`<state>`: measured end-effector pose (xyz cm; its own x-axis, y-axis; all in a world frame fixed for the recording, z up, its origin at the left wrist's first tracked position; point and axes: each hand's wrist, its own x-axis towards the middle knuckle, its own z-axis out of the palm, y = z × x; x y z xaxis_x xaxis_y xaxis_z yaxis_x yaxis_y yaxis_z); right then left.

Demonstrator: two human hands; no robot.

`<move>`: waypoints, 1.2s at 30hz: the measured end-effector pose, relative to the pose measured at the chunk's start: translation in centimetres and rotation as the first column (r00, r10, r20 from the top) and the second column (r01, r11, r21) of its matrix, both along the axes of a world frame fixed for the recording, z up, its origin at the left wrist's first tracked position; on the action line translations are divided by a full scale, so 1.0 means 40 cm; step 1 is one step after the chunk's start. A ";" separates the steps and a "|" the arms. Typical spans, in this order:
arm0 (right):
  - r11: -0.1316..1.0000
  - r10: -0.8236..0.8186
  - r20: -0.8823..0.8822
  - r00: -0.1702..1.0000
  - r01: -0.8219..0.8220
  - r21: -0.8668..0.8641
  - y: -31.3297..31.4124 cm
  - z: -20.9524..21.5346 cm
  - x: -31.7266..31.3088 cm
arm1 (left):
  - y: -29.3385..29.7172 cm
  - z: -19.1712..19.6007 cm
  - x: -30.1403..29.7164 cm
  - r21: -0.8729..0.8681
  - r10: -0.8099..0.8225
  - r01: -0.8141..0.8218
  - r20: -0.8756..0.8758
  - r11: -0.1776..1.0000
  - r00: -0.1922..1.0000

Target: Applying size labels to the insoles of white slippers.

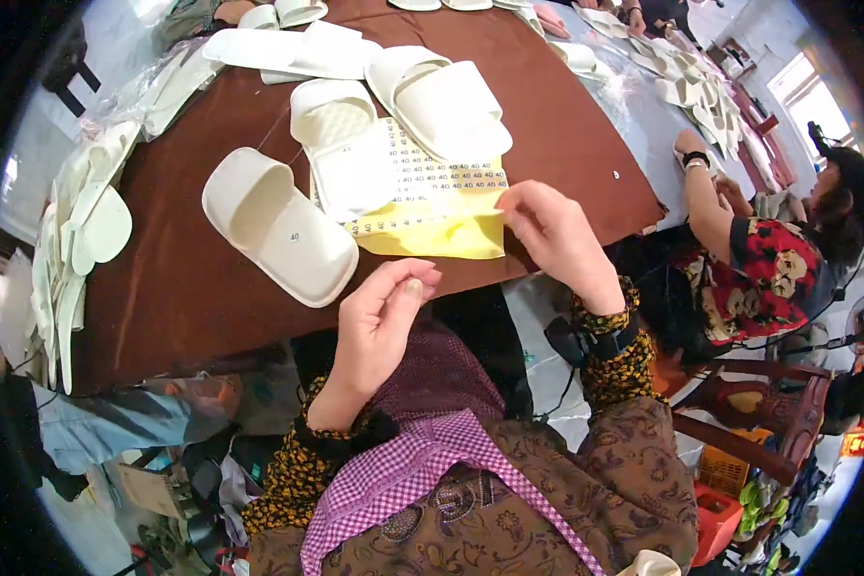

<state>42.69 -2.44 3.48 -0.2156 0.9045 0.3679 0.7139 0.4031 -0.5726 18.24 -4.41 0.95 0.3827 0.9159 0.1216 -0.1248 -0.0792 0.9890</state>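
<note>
A yellow-backed sheet of small printed stickers [432, 240] lies near the table's front edge, its lower part bare and slightly buckled. My right hand [559, 245] pinches at the sheet's right edge with thumb and forefinger. Just in front of the sheet, my left hand [382, 312] has its fingers pressed together; whatever they hold is hidden. To its left rests a cream slide slipper [293, 235] with a small sticker on its insole. A second slipper [341, 158] lies on the sheet's left part, and a pair of overlapping slippers [446, 106] covers its top.
More slippers [293, 50] lie along the far side of the brown-covered table [566, 134]. A stack of them [91, 230] lines the left edge beside clear plastic. On the right, a co-worker [768, 259] sits at another table with slippers, near a wooden chair [758, 403].
</note>
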 end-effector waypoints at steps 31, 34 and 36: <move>0.992 0.080 -0.283 0.956 -0.104 -0.070 0.017 -0.032 -0.164 | -0.014 -0.068 0.049 -0.472 0.219 0.127 0.611 0.872 0.761; 0.987 0.123 -0.269 0.955 -0.147 -0.072 0.016 -0.029 -0.155 | -0.013 -0.075 0.044 -0.430 0.163 0.182 0.650 0.884 0.742; 0.983 0.136 -0.259 0.956 -0.163 -0.088 0.015 -0.027 -0.149 | -0.014 -0.079 0.041 -0.440 0.153 0.190 0.633 0.878 0.759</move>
